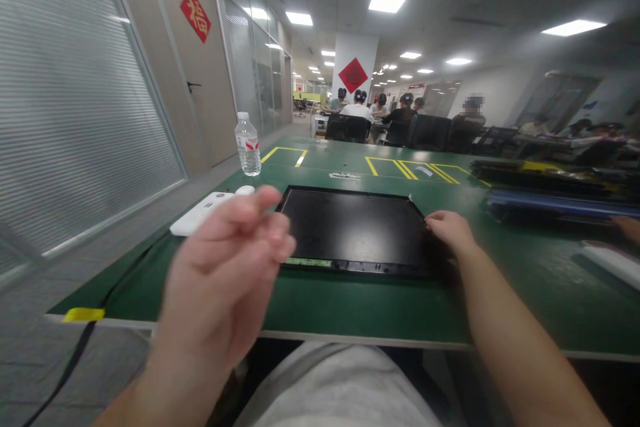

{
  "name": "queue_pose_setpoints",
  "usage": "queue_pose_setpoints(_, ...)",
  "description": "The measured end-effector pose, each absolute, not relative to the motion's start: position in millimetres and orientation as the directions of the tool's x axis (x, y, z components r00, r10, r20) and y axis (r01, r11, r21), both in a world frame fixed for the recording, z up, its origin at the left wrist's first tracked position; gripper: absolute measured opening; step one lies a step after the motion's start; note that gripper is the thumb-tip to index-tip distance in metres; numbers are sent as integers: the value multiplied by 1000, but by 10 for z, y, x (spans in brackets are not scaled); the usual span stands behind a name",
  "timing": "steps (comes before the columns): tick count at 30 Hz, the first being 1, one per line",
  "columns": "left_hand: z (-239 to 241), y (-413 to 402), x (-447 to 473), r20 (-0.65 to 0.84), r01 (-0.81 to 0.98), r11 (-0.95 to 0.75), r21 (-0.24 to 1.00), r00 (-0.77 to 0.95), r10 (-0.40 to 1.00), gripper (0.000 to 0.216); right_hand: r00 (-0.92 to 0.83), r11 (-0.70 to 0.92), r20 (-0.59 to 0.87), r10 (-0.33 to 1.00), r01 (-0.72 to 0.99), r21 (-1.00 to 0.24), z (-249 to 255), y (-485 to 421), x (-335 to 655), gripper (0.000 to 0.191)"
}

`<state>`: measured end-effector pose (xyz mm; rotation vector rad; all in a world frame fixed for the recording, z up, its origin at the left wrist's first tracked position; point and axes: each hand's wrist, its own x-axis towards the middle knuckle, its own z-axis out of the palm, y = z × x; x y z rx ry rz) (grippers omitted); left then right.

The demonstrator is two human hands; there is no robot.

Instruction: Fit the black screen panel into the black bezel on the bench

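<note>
A black flat panel [357,227] lies on the green table [350,303] in front of me. My right hand [450,228] rests at the panel's right edge, its fingers curled down over that edge. My left hand [227,267] is lifted in the air near the camera, in front of the panel's left side. Its fingers are bent loosely and held together, and nothing shows in them. A thin green strip runs along the panel's near left edge.
A white device [200,212] and a water bottle [248,145] stand left of the panel. Dark flat units [555,190] are stacked at the right. Another person's hand [629,227] shows at the far right. Several people sit at tables behind. A black cable [75,360] hangs off the left corner.
</note>
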<state>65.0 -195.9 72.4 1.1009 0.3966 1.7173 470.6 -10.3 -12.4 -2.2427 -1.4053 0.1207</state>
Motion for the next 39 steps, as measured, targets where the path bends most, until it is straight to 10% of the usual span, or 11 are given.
queue_pose_setpoints(10,637,-1782,1003,415,-503,-257,825,233,879,19,450,-331,165,878,818,-470,-161,-88,4758,23)
queue_pose_setpoints(39,635,-1880,1070,480,-543,-266,797,301,824,21,456,-326,175,873,811,-485,-190,-56,4790,24)
